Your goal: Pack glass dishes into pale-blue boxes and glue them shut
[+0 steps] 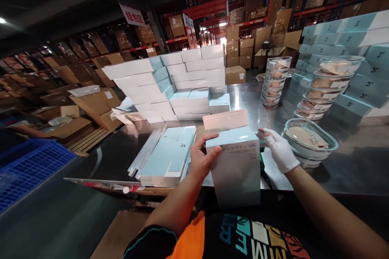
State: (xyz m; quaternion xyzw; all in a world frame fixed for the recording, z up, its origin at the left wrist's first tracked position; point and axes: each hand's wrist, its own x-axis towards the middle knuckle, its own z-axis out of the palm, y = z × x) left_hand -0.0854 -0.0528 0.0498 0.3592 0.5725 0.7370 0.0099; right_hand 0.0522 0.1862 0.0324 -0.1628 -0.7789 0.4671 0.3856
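My bare left hand [203,157] grips the left side of a pale blue and white carton [235,162] that stands at the near edge of the steel table [349,158], its lid flap raised behind it. My right hand [279,149], in a white glove, rests against the carton's right side. A lidded glass container [310,141] with a tan insert lies just right of that hand. A stack of flat, unfolded blue cartons [170,156] lies left of my left hand.
Stacks of closed blue and white boxes [182,85] stand mid-table and along the right [349,60]. Two towers of glass containers [275,81] [328,87] stand beyond. A blue crate [27,166] sits low left; brown cartons and warehouse racks fill the background.
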